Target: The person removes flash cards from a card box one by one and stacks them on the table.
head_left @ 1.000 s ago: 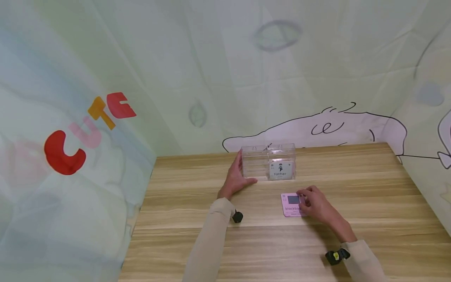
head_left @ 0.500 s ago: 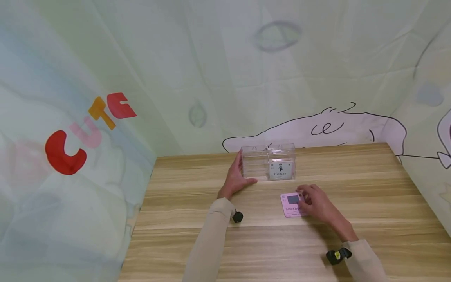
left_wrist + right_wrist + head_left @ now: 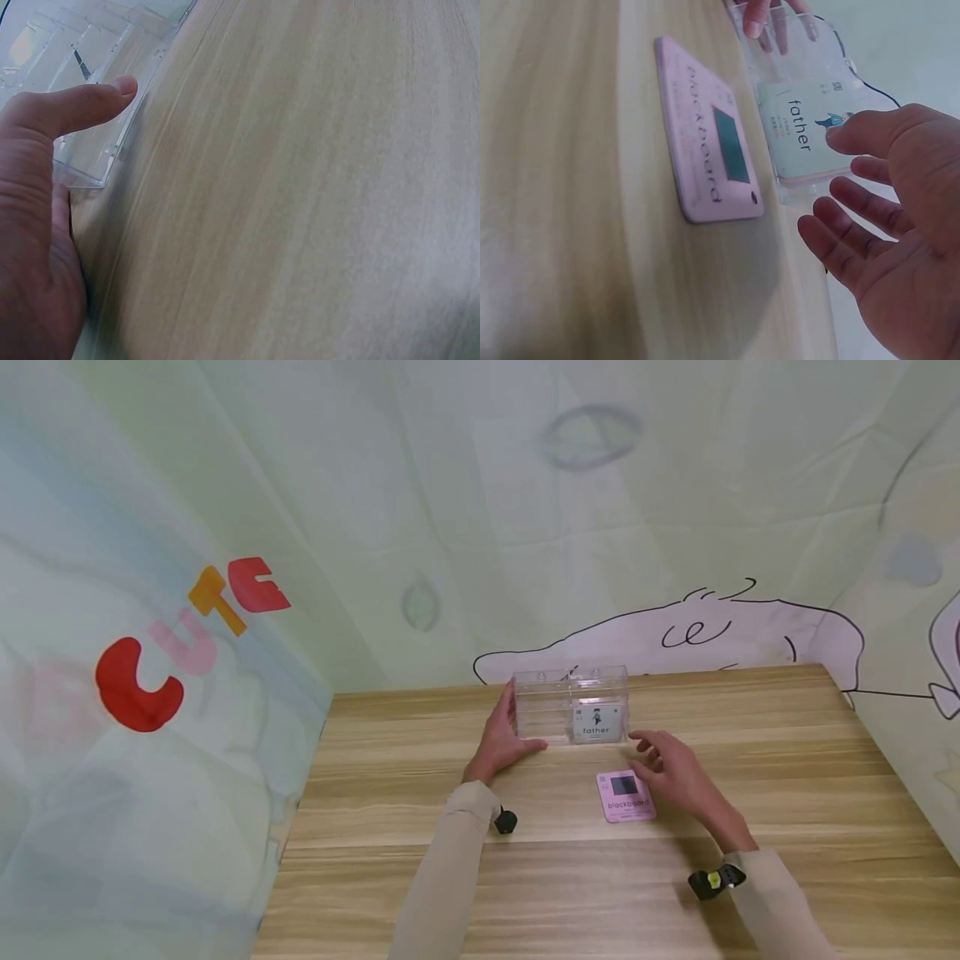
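A clear plastic card box (image 3: 542, 710) with two compartments stands at the back of the table. Its right compartment holds a pale flashcard (image 3: 597, 724) printed "father". My left hand (image 3: 501, 742) grips the box's left end, thumb across the front lower edge (image 3: 94, 105) and fingers along the side. In front of the box lies a pink flashcard (image 3: 625, 806) printed "blackboard", with a dark picture and a corner hole (image 3: 754, 198). My right hand (image 3: 678, 777) hovers by this card's upper right corner, fingers loosely bent and holding nothing; in the right wrist view it is apart from the card.
The wood-grain table (image 3: 390, 827) ends at a printed cloth backdrop (image 3: 465, 527) right behind the box. Cloth also hangs along the left and right sides. A black wrist device (image 3: 506, 821) sits on the left wrist and another (image 3: 716, 882) on the right.
My right hand has let go of the pink flashcard's right edge and moved up toward the box, uncovering the whole word. The card stays flat; my left hand and the box have not moved.
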`<state>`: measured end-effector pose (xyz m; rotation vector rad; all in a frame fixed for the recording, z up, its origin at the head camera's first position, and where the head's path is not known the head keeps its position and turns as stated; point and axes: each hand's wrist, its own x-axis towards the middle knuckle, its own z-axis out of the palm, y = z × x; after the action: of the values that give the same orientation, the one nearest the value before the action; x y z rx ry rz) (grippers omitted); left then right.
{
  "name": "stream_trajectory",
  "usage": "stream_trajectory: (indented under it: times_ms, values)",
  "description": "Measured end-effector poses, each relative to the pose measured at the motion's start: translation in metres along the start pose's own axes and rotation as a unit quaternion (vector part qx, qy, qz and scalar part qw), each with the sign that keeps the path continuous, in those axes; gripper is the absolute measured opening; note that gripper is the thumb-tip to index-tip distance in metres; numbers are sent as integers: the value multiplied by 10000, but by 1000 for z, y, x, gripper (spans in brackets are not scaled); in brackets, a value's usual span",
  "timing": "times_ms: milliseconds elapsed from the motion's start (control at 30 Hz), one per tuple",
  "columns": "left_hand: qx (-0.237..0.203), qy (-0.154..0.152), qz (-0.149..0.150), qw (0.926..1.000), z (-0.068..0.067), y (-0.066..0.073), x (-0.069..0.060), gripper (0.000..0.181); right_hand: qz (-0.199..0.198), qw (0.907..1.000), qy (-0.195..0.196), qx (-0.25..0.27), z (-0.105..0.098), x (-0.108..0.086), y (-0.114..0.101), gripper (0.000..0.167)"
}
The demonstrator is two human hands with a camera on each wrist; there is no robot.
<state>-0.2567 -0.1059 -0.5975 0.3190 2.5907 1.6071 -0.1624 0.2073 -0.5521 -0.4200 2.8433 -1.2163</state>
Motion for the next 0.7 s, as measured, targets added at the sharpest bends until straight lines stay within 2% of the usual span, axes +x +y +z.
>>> stream_trajectory:
  times_ms: [400, 700]
  values:
    - [-21, -55, -55, 10000, -1, 3, -1, 136, 139, 9968, 136, 776, 3, 24, -1, 50]
    - [-64, -45, -22, 10000, -1, 2, 0, 135, 378, 9937, 267, 1020, 7, 31, -1, 51]
